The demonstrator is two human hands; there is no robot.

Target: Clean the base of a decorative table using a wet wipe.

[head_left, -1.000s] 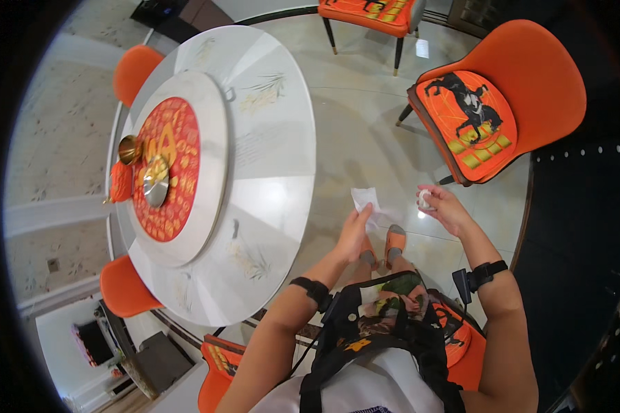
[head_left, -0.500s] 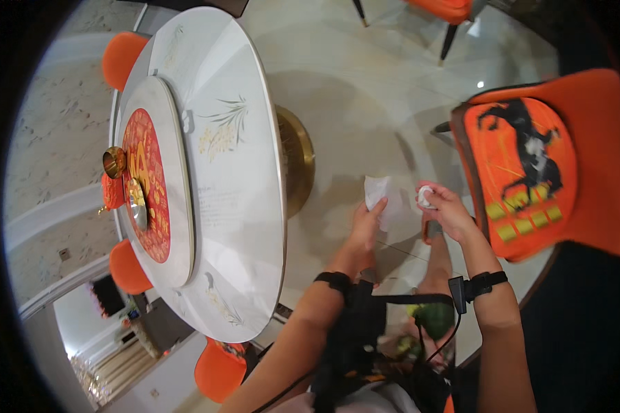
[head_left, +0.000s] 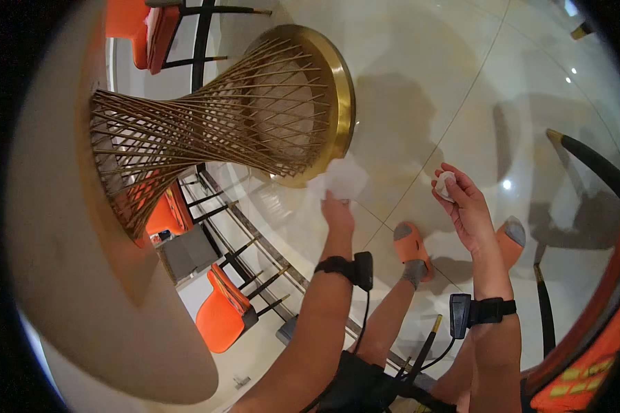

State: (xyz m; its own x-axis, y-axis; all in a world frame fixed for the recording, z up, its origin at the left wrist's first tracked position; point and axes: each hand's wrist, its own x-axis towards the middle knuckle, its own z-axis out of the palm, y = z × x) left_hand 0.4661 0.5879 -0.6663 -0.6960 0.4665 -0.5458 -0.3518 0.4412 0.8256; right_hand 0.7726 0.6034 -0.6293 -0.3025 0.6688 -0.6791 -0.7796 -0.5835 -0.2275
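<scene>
My left hand (head_left: 337,215) is closed on a thin white tissue (head_left: 349,180), blurred by motion, which spreads above the fingers in front of the gold base of a pedestal. To its right, my right hand (head_left: 472,210) pinches a crumpled white wad (head_left: 446,186), perhaps tissue, between thumb and fingers. Both hands are held apart above the tiled floor. Each wrist wears a black strap with a small box and a cable.
A lattice pedestal of brass rods (head_left: 200,124) stands at the left, under the pale underside of a round table (head_left: 138,344). Orange chairs with black legs, one (head_left: 217,320) at lower left, surround it. Another chair (head_left: 589,375) is close at lower right. My orange slippers (head_left: 412,242) are below.
My view has swung lower, from the tabletop to its underside and the pedestal. The tissue in my left hand has spread wider and blurred. My right hand still holds the wad.
</scene>
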